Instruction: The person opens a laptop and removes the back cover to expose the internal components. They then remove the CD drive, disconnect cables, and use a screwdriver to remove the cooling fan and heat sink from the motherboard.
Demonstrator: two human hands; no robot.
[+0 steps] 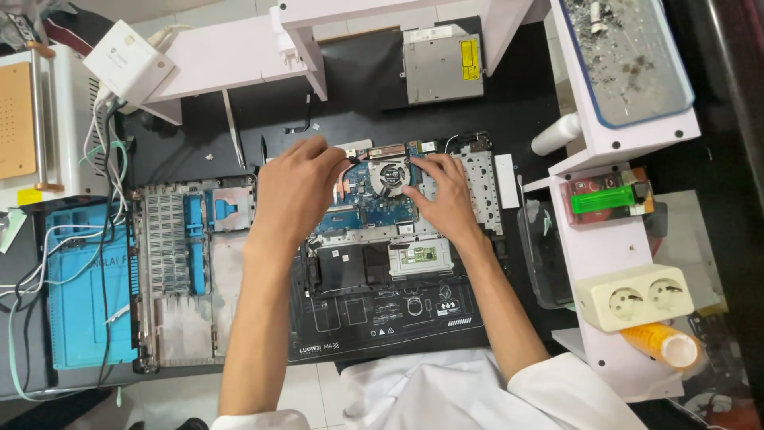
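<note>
While both hands work over the opened laptop (pixel 398 239), it lies mid-table on a black mat (pixel 382 326), near the front edge. Left hand (pixel 294 195) sits over the board's left part, fingers bunched narrow, tips pinching at a thin wire or bracket near the copper pipe (pixel 374 153); what is pinched is too small to tell. Right hand (pixel 446 195) rests flat-ish on the right part of the board, fingers spread moderately, index tip touching just beside the fan (pixel 390 177); holds nothing visible.

Edges & room: laptop's left side abuts the removed bottom cover (pixel 179 271), lying inside-up, touching. Blue mat (pixel 76 287) further left w/ white and green cables (pixel 48 239) trailing over it. Right side of laptop is close to a dark tray (pixel 545 255) and the white shelf unit (pixel 613 151), so little free room there. Back edge: open black strip, then a disc drive (pixel 442 64) lying apart at the rear, between white shelf legs (pixel 310 56).

Surface & room: black table (pixel 517 87), cluttered. Shelf unit carries a green lighter (pixel 605 199), a cream double socket (pixel 633 297), an orange can (pixel 660 342) on its side. White power adapter (pixel 127 60) at rear left corner. Tiled floor shows below front edge.
</note>
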